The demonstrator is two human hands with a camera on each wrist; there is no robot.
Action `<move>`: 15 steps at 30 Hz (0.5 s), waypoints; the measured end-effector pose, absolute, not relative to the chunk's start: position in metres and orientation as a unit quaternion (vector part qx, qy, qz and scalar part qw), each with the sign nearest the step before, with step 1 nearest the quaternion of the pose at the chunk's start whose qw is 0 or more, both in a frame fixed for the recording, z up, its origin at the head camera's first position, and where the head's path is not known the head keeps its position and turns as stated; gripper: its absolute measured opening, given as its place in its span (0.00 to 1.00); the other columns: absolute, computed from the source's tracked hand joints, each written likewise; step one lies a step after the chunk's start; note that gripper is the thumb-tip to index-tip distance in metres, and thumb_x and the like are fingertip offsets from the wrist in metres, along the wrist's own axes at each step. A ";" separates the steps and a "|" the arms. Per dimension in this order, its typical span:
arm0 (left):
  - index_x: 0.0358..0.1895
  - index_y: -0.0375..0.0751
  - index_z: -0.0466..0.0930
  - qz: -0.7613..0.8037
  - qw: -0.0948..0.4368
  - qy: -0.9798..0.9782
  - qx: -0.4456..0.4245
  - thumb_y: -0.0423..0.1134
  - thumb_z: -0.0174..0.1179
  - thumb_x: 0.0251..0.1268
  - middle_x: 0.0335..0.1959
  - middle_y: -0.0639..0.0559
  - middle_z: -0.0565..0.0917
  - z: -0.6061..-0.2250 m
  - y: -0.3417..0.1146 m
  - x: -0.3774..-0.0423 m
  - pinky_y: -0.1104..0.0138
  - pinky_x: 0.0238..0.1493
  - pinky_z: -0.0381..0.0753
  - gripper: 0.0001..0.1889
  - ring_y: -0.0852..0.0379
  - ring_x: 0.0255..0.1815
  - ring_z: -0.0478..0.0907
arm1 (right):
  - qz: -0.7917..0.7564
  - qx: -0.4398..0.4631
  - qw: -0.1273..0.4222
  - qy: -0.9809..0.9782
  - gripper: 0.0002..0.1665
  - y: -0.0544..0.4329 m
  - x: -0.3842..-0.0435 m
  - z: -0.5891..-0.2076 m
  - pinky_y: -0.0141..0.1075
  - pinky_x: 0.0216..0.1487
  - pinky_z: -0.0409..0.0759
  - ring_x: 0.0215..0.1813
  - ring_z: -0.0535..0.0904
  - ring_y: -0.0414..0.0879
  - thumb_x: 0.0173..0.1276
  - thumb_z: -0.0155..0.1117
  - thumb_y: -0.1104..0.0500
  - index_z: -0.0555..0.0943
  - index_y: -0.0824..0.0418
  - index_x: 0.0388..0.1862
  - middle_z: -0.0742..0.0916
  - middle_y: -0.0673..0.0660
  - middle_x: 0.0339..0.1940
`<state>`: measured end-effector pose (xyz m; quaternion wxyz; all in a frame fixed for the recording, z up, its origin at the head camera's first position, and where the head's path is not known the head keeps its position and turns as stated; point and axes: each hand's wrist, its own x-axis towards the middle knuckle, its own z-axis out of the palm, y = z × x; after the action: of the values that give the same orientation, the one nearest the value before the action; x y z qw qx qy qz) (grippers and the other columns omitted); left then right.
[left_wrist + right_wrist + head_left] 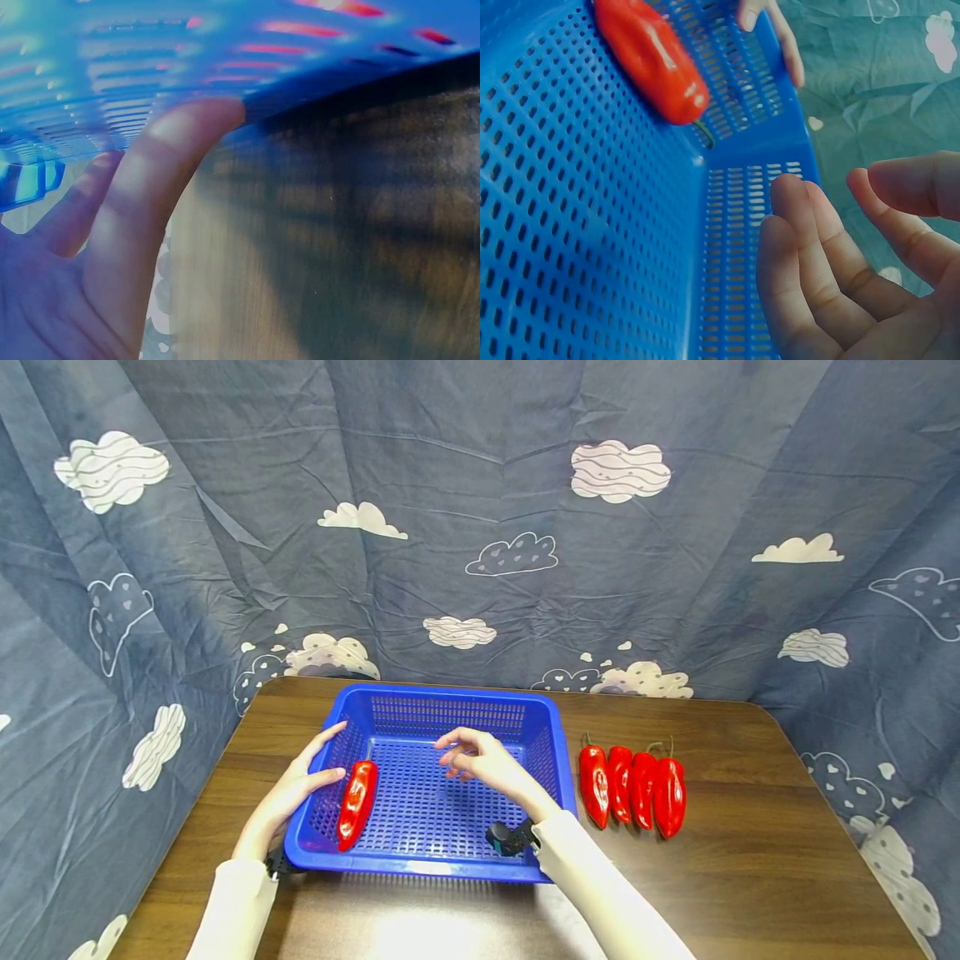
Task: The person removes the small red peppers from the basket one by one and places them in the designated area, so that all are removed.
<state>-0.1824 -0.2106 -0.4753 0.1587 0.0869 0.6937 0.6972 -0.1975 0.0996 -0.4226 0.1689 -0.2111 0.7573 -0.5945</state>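
A blue plastic basket [420, 866] with slotted walls stands on the table. My left hand [294, 789] grips its left rim, with fingertips over the edge; in the left wrist view a finger [142, 202] lies along the outside of the wall. One long red pepper [357, 806] lies inside, along the left wall, its green stem towards the far side. Over the middle of the basket hovers my right hand [487, 764], its fingers loosely bent and holding nothing. In the right wrist view the same red pepper [652, 60] is apart from those fingers.
Several red peppers [632, 785] lie side by side on the wooden table [750, 827], just right of the basket. Behind the table's far edge hangs a grey-blue curtain [450, 468] with a cloud print.
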 end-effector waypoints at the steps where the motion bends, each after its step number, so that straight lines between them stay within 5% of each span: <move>1: 0.76 0.51 0.46 0.697 0.159 0.694 0.087 0.28 0.50 0.69 0.73 0.34 0.51 -0.475 -0.211 -0.182 0.48 0.58 0.69 0.36 0.33 0.67 0.56 | -0.590 -0.213 0.171 0.760 0.17 0.097 -0.198 -0.423 0.54 0.42 0.80 0.40 0.81 0.66 0.65 0.50 0.71 0.76 0.73 0.52 0.83 0.73 0.40; 15: 0.76 0.50 0.46 0.696 0.154 0.695 0.090 0.28 0.49 0.69 0.73 0.35 0.50 -0.475 -0.210 -0.182 0.48 0.58 0.68 0.36 0.33 0.68 0.55 | -0.557 -0.236 0.236 0.760 0.20 0.069 -0.200 -0.437 0.53 0.41 0.80 0.43 0.81 0.67 0.65 0.51 0.69 0.74 0.73 0.55 0.81 0.75 0.43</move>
<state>-0.1822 -0.2104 -0.4748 0.1544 0.0905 0.6950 0.6964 -0.2002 0.0694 -0.4371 0.2362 -0.2359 0.7603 -0.5573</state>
